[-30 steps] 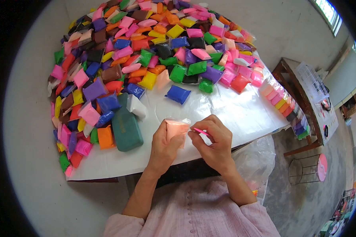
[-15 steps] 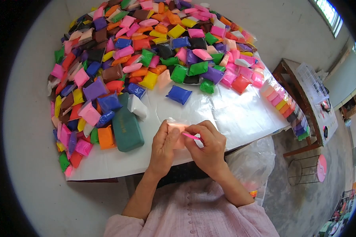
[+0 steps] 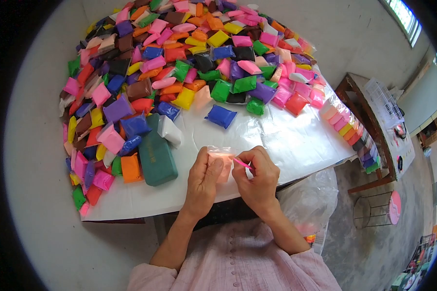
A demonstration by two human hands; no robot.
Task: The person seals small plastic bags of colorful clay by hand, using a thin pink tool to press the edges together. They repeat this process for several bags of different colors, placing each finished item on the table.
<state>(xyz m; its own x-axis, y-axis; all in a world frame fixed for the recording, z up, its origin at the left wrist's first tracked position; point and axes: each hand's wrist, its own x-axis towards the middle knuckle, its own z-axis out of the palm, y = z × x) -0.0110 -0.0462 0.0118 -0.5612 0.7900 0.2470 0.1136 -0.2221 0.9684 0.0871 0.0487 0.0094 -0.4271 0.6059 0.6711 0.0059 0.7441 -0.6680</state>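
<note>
A clear packet with peach-coloured contents (image 3: 225,169) is pinched in my left hand (image 3: 202,182), thumb on its front. Just to its right my right hand (image 3: 258,179) is closed on a thin pink strip (image 3: 243,163), whose tip points at the packet's right side. Both hands are above the near edge of the white-covered table (image 3: 194,140). Beyond them lies a blue packet (image 3: 221,116), by itself. To the left of the hands are a dark green case (image 3: 158,160) and a white packet (image 3: 170,131) leaning on it.
A large heap of coloured packets (image 3: 155,63) covers the table's back and left. Stacked packets in clear wrap (image 3: 349,131) stand at the right end. A clear plastic bag (image 3: 310,196) hangs below the right edge. Farther right are a wooden table (image 3: 369,121) and a wire stool (image 3: 394,207).
My right hand has moved slightly right with the pink strip, away from the packet. More of the peach packet's face now shows.
</note>
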